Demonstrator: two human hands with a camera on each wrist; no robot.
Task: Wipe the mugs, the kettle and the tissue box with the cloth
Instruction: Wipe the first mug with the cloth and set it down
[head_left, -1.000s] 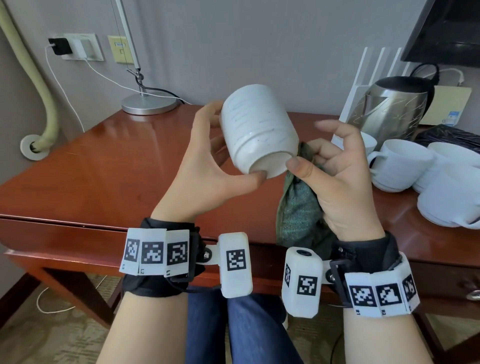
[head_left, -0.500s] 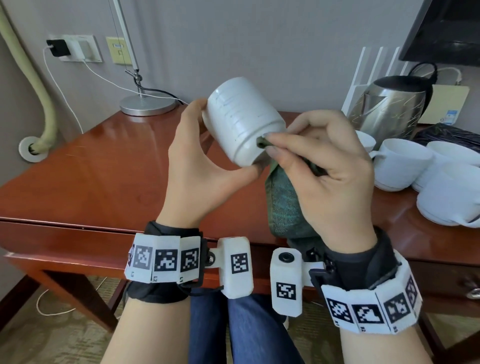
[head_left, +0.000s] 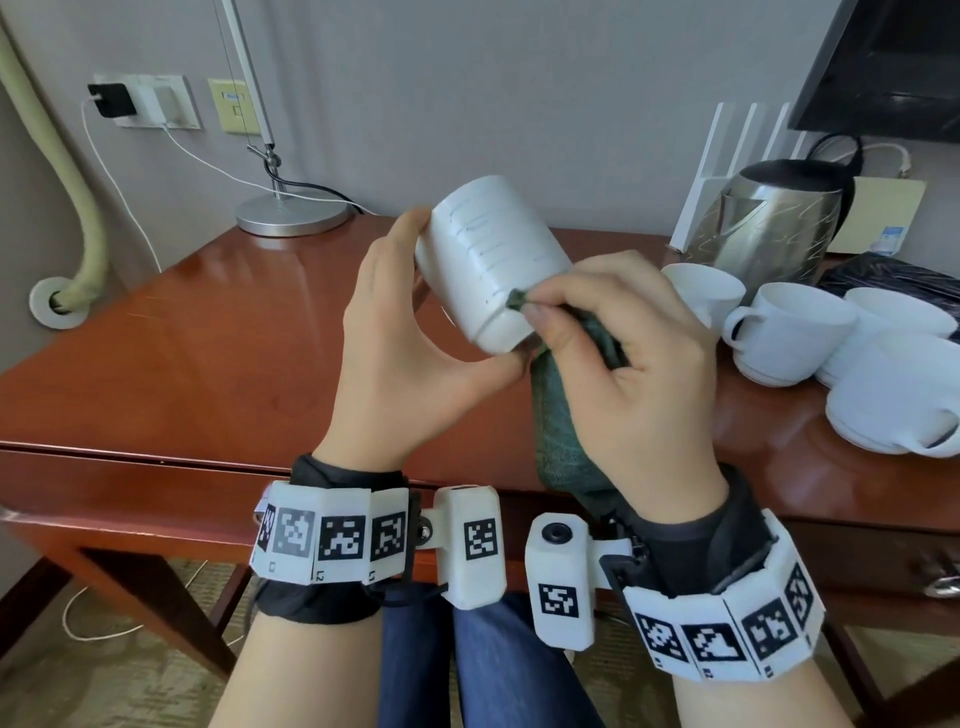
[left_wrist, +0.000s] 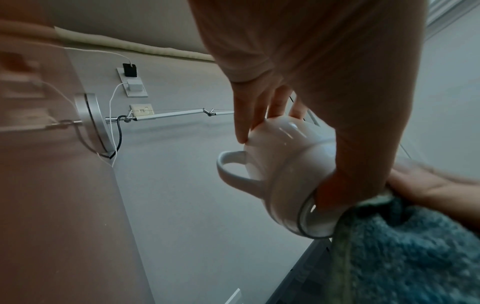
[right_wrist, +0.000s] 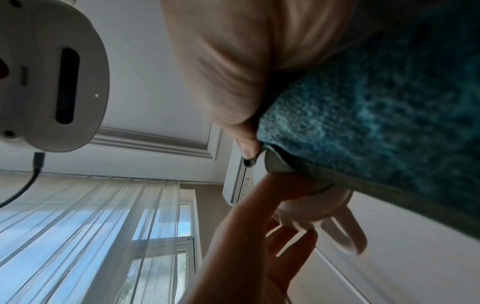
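Note:
My left hand (head_left: 410, 332) holds a white mug (head_left: 493, 260) tilted in the air above the table, thumb at its rim and fingers round the far side. In the left wrist view the mug (left_wrist: 285, 164) shows its handle pointing left. My right hand (head_left: 618, 353) pinches a teal-green cloth (head_left: 561, 436) and presses a corner of it against the mug's side near the rim. The cloth (right_wrist: 376, 107) fills the right wrist view. A steel kettle (head_left: 774, 218) stands at the back right. No tissue box is visible.
Several white cups (head_left: 789, 332) on saucers crowd the table's right side, in front of the kettle. A lamp base (head_left: 291, 213) sits at the back left of the red-brown wooden table (head_left: 182, 332). A dark screen (head_left: 893, 62) hangs top right.
My right hand rose from under the mug's rim and turned over onto the mug's side with the cloth. The mug has shifted slightly up and left in my left hand.

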